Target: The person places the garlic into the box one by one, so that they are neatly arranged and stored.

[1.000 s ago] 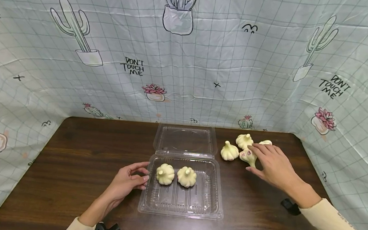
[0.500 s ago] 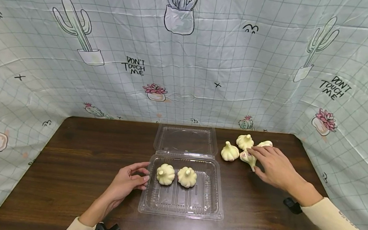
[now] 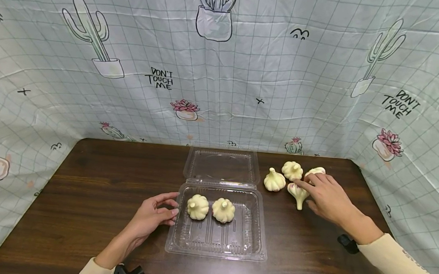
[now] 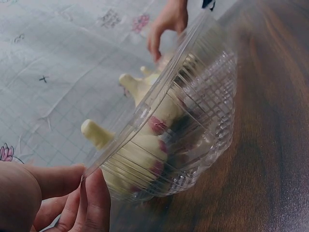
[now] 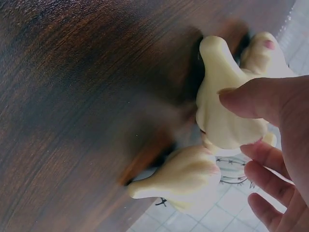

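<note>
My left hand [image 3: 151, 213] pinches the left rim of a clear plastic clamshell container [image 3: 255, 240], thumb against fingers, as the left wrist view shows. Inside the container's base sit two garlic bulbs, one at left [image 3: 197, 207] and one at the middle [image 3: 223, 210], stems up. To the right, my right hand [image 3: 327, 198] has its thumb and index finger about another garlic bulb [image 5: 229, 106], which lies on the table with its stem toward me. Close by are a left bulb [image 3: 275, 181], a back bulb [image 3: 292, 170], and one partly hidden behind the fingers [image 3: 315, 171].
The container's lid [image 3: 222, 165] lies folded back behind its base. A dark wood table [image 3: 93, 195] extends around everything. A patterned cloth [image 3: 231, 90] hangs along the back and both sides.
The garlic bulb at my right hand has turned, its stem swinging to point toward me. My right fingers have shifted slightly with it. My left hand and the container stay put.
</note>
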A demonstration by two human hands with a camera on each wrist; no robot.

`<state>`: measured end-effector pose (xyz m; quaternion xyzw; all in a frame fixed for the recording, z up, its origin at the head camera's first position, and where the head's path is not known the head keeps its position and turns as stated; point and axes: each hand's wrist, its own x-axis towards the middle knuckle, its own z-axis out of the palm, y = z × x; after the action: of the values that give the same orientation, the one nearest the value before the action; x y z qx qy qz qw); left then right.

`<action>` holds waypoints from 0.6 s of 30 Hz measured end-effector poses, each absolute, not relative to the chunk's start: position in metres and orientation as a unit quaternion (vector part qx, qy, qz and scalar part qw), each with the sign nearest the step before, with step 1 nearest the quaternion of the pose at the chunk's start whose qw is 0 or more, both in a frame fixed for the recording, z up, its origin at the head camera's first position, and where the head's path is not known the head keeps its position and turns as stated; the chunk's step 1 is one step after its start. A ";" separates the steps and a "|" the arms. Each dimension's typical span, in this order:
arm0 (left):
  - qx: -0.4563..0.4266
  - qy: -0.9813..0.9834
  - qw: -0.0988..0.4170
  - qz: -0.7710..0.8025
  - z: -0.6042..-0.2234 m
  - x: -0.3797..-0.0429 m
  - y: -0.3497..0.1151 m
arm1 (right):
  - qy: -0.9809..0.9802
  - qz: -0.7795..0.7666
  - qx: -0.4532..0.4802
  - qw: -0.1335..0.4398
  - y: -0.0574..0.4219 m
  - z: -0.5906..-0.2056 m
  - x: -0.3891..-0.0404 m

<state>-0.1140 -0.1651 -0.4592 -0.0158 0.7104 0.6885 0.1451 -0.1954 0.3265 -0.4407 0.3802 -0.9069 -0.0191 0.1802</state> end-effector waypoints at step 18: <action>-0.002 0.711 0.148 0.687 -0.459 -0.115 -0.167 | -0.875 -0.005 0.438 0.205 0.323 -0.450 -0.201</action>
<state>-0.1148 -0.1670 -0.4587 -0.0022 0.7112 0.6871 0.1483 -0.2005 0.3231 -0.4500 0.4384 -0.8750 -0.0046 0.2054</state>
